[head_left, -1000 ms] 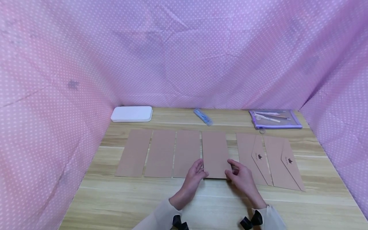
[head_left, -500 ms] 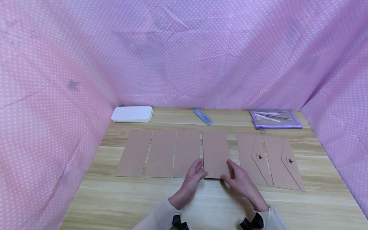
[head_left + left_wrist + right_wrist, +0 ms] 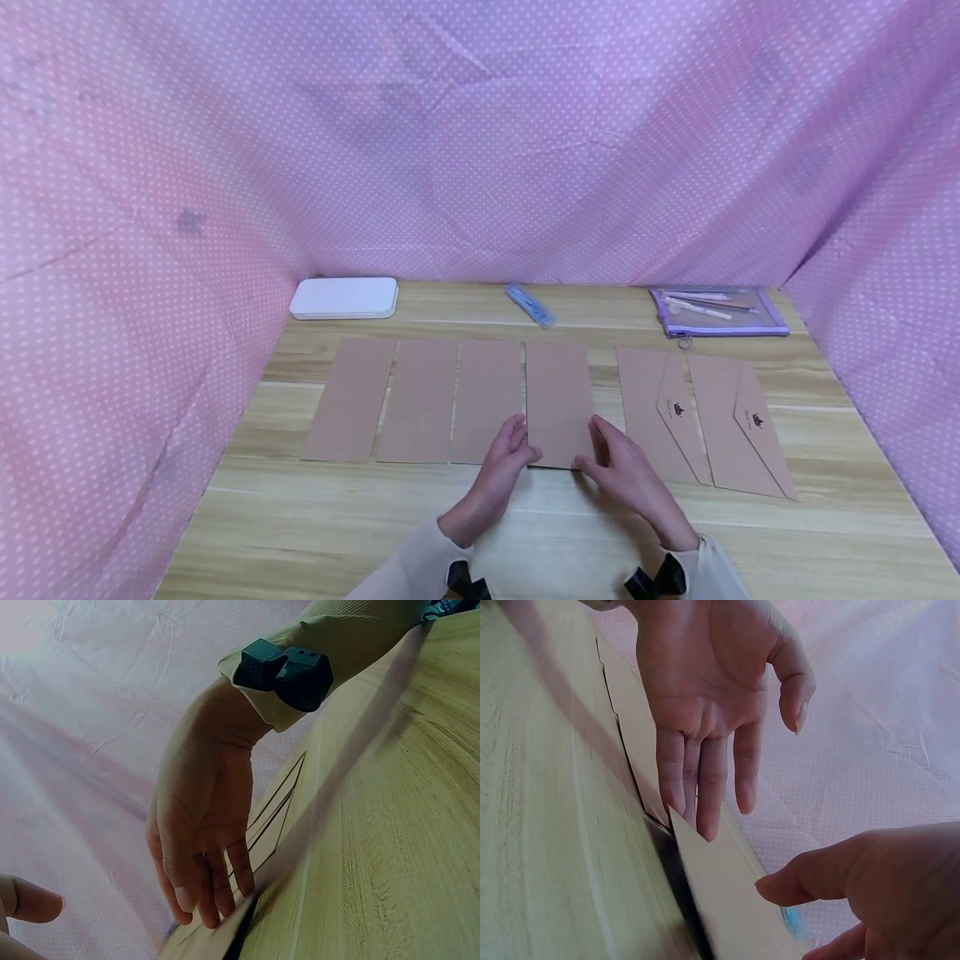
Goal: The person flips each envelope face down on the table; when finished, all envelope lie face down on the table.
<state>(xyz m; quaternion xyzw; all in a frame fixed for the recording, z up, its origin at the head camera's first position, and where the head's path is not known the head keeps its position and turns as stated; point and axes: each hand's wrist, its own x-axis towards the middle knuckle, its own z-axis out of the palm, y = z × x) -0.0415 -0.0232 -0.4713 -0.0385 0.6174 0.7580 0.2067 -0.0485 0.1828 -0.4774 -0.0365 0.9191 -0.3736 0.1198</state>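
A brown paper envelope [image 3: 558, 400] lies plain side up between my hands, fourth in the row from the left. My left hand [image 3: 501, 471] stands at its left edge, fingers extended and palm facing inward. At the near right corner, my right hand [image 3: 626, 475] touches or nearly touches the edge with thumb and fingers spread apart. The right wrist view shows the envelope's near edge [image 3: 697, 881] raised a little over a dark shadow. Three plain envelopes [image 3: 416, 400] lie to the left. To the right are two envelopes [image 3: 663, 417] with pointed flaps and crown prints showing.
Along the back of the wooden table [image 3: 337, 525] sit a white flat case [image 3: 343, 298], a small blue packaged item [image 3: 529, 305] and a purple-edged mesh pouch [image 3: 720, 312] with pens. Pink dotted cloth [image 3: 480, 142] hangs behind and at both sides.
My right hand has loosened from the envelope's right edge, its thumb now nearer the bottom corner. The envelope has shifted slightly right, then back left toward my left hand.
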